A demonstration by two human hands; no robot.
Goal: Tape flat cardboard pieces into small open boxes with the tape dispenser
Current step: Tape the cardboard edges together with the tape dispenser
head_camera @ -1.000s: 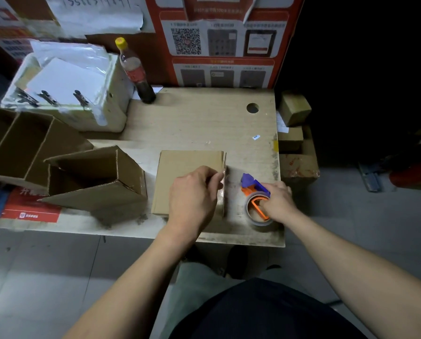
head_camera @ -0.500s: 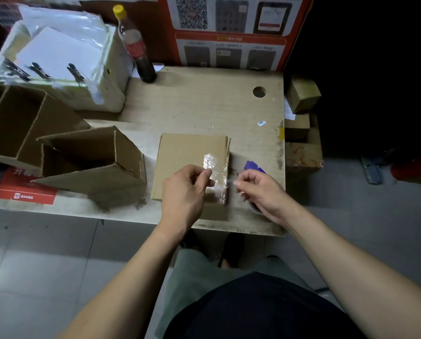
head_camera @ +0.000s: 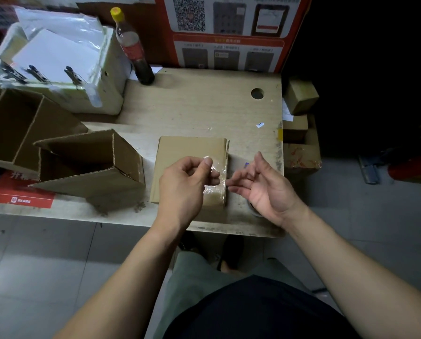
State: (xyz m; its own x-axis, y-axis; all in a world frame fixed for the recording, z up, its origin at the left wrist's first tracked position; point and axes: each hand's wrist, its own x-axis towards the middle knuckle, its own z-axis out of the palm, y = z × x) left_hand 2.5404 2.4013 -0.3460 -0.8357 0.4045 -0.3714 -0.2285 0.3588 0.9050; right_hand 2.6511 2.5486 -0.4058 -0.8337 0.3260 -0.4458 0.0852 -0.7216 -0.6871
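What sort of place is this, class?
Probably a small parcel-packing corner: flat cardboard being taped on a worn desk, made-up boxes beside it, and a QR-code poster behind.

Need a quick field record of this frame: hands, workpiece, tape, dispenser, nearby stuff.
left hand: pinching clear tape over the workpiece's right edge
right hand: open, palm up, holding nothing
workpiece: flat cardboard piece, lying on the table
tape dispenser: mostly hidden behind right hand, a purple bit shows
open box: left of workpiece, on its side
bottle: upright, at the back of the table
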